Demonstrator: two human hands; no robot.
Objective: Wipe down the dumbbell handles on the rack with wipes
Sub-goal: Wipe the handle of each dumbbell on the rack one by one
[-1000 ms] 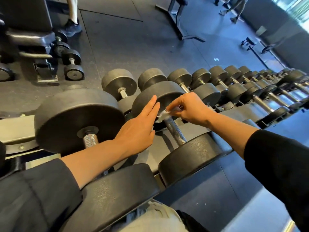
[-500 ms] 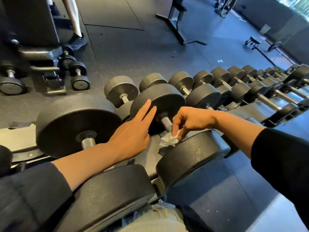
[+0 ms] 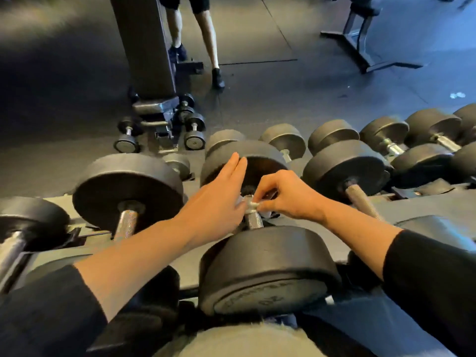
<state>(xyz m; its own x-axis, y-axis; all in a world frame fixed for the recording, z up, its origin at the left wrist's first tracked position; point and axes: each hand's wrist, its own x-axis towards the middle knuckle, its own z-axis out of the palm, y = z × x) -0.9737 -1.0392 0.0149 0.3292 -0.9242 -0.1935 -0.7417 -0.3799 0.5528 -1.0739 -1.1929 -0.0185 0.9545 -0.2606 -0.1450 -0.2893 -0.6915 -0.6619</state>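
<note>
A black dumbbell (image 3: 268,269) lies on the rack (image 3: 425,210) right in front of me, its knurled steel handle (image 3: 254,220) running away from me. My right hand (image 3: 288,195) pinches a small white wipe (image 3: 251,203) against the far part of that handle. My left hand (image 3: 219,199) reaches in from the left with straight fingers resting against the dumbbell's far weight head (image 3: 260,161); it holds nothing. Part of the wipe is hidden under my fingers.
More black dumbbells line the rack: one to the left (image 3: 126,186), one to the right (image 3: 347,168), several further right. A bench base (image 3: 157,112) with small dumbbells stands beyond the rack. A person's legs (image 3: 208,39) stand on the floor behind it.
My right hand moved the wipe from the near end of the handle up toward the far weight head. My view swung left and closer. The left hand stayed against the weight head.
</note>
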